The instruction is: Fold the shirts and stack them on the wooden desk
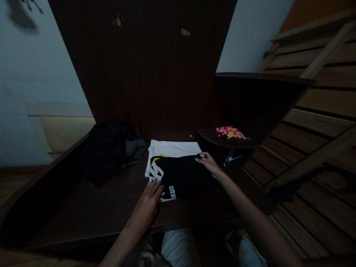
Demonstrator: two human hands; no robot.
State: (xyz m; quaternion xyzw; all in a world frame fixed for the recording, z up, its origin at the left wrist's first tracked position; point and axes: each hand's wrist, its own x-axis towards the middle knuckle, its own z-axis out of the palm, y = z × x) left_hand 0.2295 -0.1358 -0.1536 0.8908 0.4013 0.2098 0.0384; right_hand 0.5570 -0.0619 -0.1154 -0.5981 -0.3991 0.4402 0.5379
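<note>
A folded black T-shirt point(186, 172) with white lettering and yellow marks lies on the dark wooden desk. It partly covers a folded white cloth point(175, 147) behind it. My left hand point(150, 196) rests on the black shirt's near left edge, its fingers stretched out and lying over the print. At the far right corner of the shirt is my right hand point(209, 163), with thumb and fingers closed on the fabric's edge. Shadow hides the shirt's right side below that hand.
Dark crumpled clothing point(108, 152) lies at the desk's left. Small pink, red and yellow pieces point(230, 131) are heaped on a rounded shelf point(208, 137) at right. A tall brown panel point(147, 74) rises behind, and a slatted wooden frame point(319, 129) leans at right.
</note>
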